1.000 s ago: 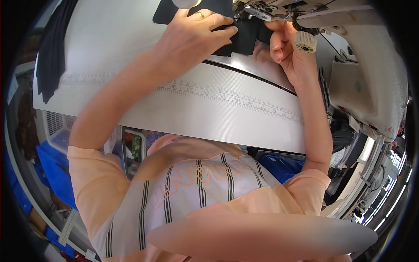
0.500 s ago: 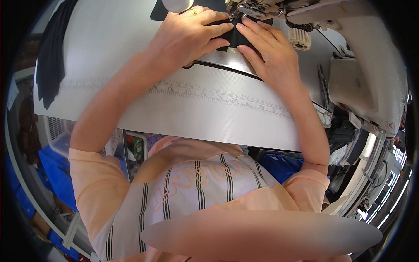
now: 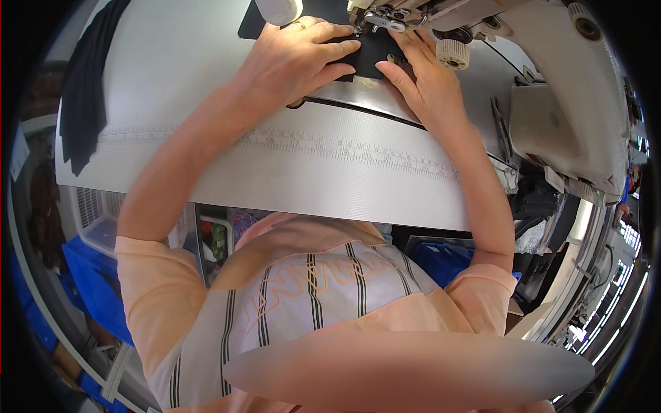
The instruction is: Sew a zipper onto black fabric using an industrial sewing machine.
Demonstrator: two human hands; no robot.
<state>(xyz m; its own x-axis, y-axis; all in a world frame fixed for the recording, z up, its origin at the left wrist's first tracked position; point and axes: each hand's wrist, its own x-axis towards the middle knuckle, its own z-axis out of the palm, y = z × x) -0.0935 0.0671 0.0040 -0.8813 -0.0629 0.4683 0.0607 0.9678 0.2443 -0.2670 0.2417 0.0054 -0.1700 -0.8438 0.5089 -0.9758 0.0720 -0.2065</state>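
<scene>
A piece of black fabric point(image 3: 372, 56) lies flat under the needle area of a sewing machine point(image 3: 394, 17). My left hand point(image 3: 300, 54) rests on the fabric's left part with its fingers stretched toward the presser foot, pressing from above. On the right, my right hand point(image 3: 427, 76) lies along the fabric's right edge. Its thumb points at the cloth and its fingers reach under the machine head, where their tips are partly hidden. Neither hand wraps round anything. The fabric's far part runs behind my left hand and a white round part point(image 3: 279, 9).
Another black cloth point(image 3: 84, 89) hangs over the table's left side. A printed ruler scale runs along the pale tabletop point(image 3: 330, 186). Tweezers or snips point(image 3: 501, 131) lie beside the machine's base at right. A white basket point(image 3: 103, 213) and blue bins point(image 3: 93, 282) stand below left.
My right hand has shifted off the fabric's middle to its right edge, its thumb spreading farther from the fingers. My left hand has stayed almost in place. The whole view has shifted slightly.
</scene>
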